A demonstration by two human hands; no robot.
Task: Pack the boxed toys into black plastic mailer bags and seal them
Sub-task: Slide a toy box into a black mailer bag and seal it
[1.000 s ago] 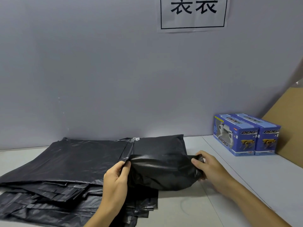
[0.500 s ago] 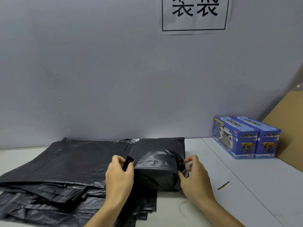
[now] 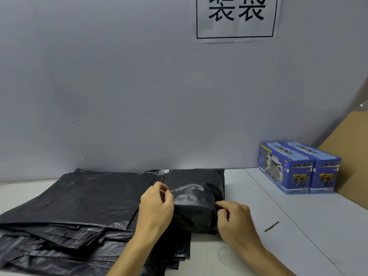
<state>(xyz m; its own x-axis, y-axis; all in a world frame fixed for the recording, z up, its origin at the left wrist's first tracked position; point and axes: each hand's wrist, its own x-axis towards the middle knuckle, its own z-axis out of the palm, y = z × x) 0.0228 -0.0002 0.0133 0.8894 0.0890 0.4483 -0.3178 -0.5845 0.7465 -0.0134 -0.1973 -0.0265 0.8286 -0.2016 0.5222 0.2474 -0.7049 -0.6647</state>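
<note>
- Pale grey-white counter (image 3: pixel 298 226) butts against a plain grey wall (image 3: pixel 119 86); a seam line runs diagonally across its right half.
- White paper sign with black characters in a black frame (image 3: pixel 236 18) is stuck high on the wall, top cut off by the view.
- Brown cardboard sheet (image 3: pixel 350 160) leans at the right edge.
- Stack of flat black plastic mailer bags (image 3: pixel 79 206) covers the left half of the counter, reaching the back wall and near edge.
- Filled black mailer bag, boxy bulge inside (image 3: pixel 196 204), sits mid-counter, overlapping the stack's right edge.
- Left hand (image 3: pixel 156 206) pinches a fold of film at the bag's left side; right hand (image 3: pixel 234 220) has fingers curled onto the bag's right end.
- Two blue cardboard toy boxes printed "DOG" (image 3: pixel 298 170) stand side by side, touching, at the back right, just beside the cardboard.
- Thin dark strip (image 3: pixel 271 226) lies alone on bare counter right of the right hand.
- Open counter: between bag and boxes, and along the near right edge.
</note>
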